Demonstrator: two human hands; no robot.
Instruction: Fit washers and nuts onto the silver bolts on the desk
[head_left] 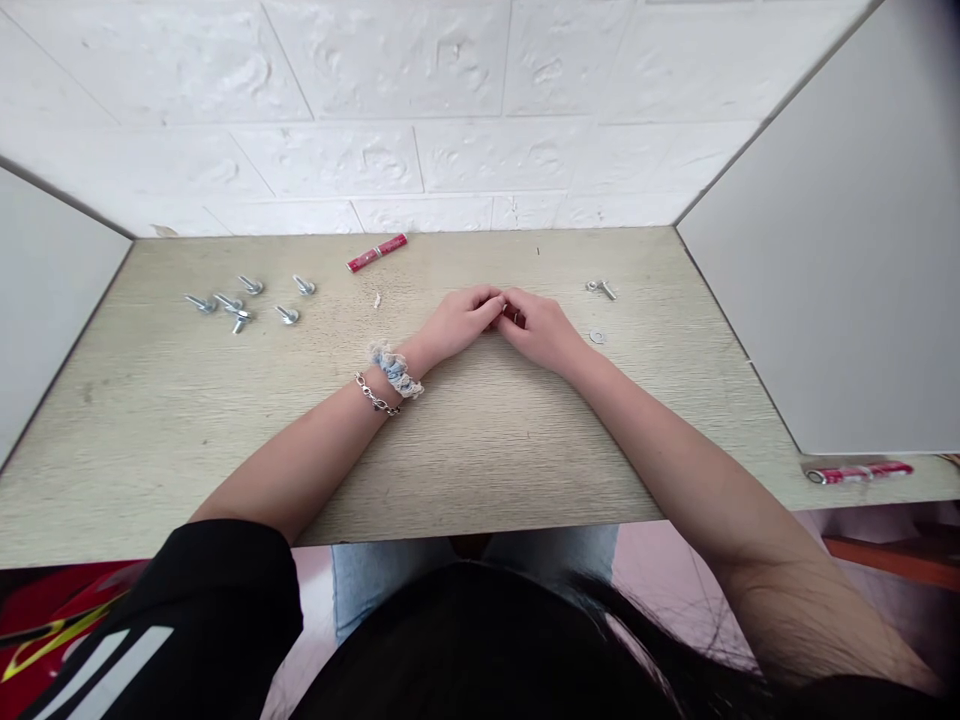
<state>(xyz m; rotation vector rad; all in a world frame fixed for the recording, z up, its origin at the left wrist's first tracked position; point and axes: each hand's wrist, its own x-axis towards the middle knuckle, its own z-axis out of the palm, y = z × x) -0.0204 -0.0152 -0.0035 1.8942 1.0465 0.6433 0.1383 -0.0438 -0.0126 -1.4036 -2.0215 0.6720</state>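
Note:
My left hand (459,322) and my right hand (541,328) meet at the middle of the wooden table (480,440), fingertips pinched together around a small dark reddish item (511,315) that is mostly hidden. Which hand carries its weight I cannot tell. A chain bracelet and a pale scrunchie (395,371) circle my left wrist. To the right of my right hand lie a washer (596,336) and a bolt (601,290).
Several silver bolts (240,300) are scattered at the far left. A red tube (376,252) lies at the back by the white brick wall. Another red tube (859,472) lies at the right front edge. Grey side panels (847,250) flank the table.

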